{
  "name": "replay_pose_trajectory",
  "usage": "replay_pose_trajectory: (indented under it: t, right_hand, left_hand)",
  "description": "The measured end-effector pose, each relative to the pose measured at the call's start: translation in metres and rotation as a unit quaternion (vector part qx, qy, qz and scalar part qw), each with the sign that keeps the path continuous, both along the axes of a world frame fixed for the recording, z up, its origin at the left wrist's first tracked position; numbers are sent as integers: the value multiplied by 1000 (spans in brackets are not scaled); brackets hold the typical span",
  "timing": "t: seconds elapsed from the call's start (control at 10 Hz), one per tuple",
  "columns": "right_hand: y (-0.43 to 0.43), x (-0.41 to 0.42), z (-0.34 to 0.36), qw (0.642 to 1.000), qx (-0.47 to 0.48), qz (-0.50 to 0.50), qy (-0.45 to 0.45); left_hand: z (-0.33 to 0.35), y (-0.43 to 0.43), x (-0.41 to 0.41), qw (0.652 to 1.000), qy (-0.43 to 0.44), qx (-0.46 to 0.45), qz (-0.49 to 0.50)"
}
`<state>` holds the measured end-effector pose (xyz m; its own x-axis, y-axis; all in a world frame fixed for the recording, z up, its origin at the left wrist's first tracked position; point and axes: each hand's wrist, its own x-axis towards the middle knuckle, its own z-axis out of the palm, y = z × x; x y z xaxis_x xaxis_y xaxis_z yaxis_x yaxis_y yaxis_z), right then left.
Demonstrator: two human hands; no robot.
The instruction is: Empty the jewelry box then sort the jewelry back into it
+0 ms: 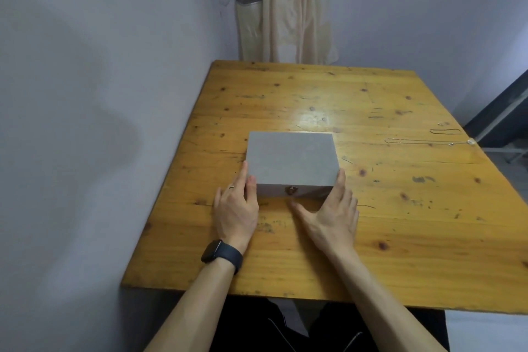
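Observation:
A grey jewelry box (291,158) sits closed on the wooden table (400,223), its small metal clasp (291,189) facing me. My left hand (237,206) lies flat against the box's left front corner, fingers touching its side. My right hand (333,208) rests at the right front corner, fingers spread along the box's side, thumb on the table below the clasp. Neither hand grips anything. A thin silver necklace (428,141) lies stretched out near the table's right edge, with a darker chain (445,131) and a small piece of jewelry (443,123) just beyond it.
The table stands against a grey wall (100,94) on the left. A cream curtain (285,8) hangs behind the far edge. A dark doorway or frame (503,111) is at the right. I wear a black watch (221,254) on my left wrist.

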<state>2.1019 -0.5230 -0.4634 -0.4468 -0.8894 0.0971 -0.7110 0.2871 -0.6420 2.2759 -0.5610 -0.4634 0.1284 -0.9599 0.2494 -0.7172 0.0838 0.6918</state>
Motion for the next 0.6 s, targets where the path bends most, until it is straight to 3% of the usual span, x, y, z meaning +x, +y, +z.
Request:
replay_pose_trajectory:
  t: [0.2,0.6]
  right_hand:
    - [1,-1,-2,1000,-12,9,20]
    - [2,-17,10,998,-12,48,-29]
  left_hand:
    - [3,-1,6,980,-172,89,-47]
    - [10,-15,28,942,-295,151,-61]
